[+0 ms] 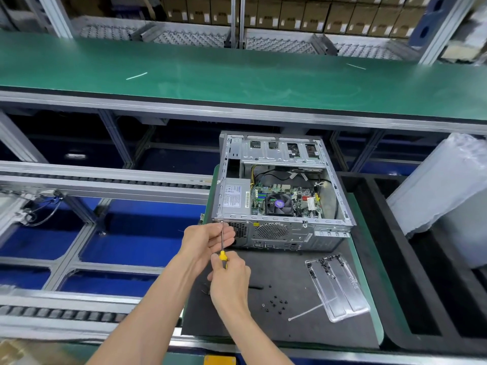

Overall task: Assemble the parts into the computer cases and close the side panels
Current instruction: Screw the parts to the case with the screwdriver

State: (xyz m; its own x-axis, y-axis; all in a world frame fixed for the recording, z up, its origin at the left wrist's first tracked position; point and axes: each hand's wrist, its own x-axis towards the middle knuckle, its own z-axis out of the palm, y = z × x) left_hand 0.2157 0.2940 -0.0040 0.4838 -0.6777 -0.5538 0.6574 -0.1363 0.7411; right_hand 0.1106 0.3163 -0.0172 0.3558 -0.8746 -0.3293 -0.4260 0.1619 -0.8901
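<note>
Open computer case [282, 191] lying on its side on a dark surface [290, 270], side panel off, none in view. Inside: power supply [235, 197], motherboard [287, 198] with fan cooler [279, 204], cabling, empty drive cage [282, 151] at the far end.

Right hand [230, 281] closed around the yellow handle of a screwdriver [223, 248], shaft rising straight ahead of the grip to the case's near left rear corner. Left hand [208, 239] just beyond and left of the grip, fingers curled round the shaft, steadying it near the tip. Tip at the corner by the power supply; screw itself too small to make out.

Judged progress: main parts already seated; fastening at the rear under way. Left to do: remaining screws, any further parts, fitting the side panel.

Right of the grip, on the surface: loose black screws [275, 302], a white cable tie [308, 310], a clear plastic tray [337, 285] with more screws at its far end. Farther right, black foam trays [421, 285] and a stack wrapped in clear plastic [445, 196]. Left of the grip, roller conveyor rails [92, 180]; beyond the case, a green conveyor belt [237, 75].

Nothing blocking the screwdriver; loose screws close to the right forearm, liable to scatter.
</note>
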